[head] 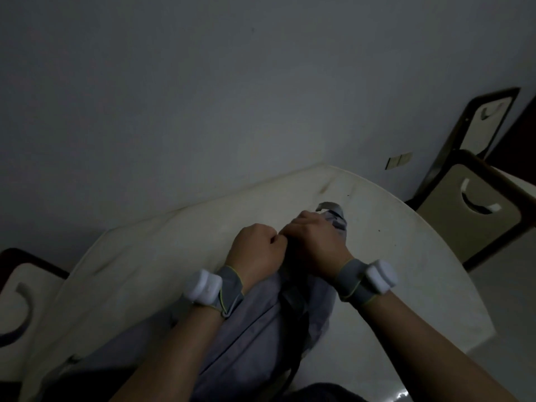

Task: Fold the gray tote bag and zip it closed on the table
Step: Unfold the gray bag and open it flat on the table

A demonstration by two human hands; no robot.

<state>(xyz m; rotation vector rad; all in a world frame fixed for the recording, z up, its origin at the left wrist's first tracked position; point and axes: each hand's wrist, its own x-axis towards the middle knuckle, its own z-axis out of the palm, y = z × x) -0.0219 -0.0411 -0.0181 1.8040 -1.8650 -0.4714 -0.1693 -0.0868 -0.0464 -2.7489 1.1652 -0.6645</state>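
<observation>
The gray tote bag point(261, 323) lies lengthwise on the white table point(139, 256), stretching from the near edge toward the far side, with a dark strap running down its middle. My left hand point(256, 249) is curled into a fist and grips the bag's fabric near its far end. My right hand point(314, 242) sits right beside it, fingers curled over the bag's far end, where a gray flap point(330, 207) sticks out past the knuckles. The two hands touch each other. The zipper is hidden in the dim light.
The scene is dark. A wall stands just behind the table. A chair point(475, 210) stands at the right of the table with another behind it, and a third chair point(17, 291) stands at the left edge.
</observation>
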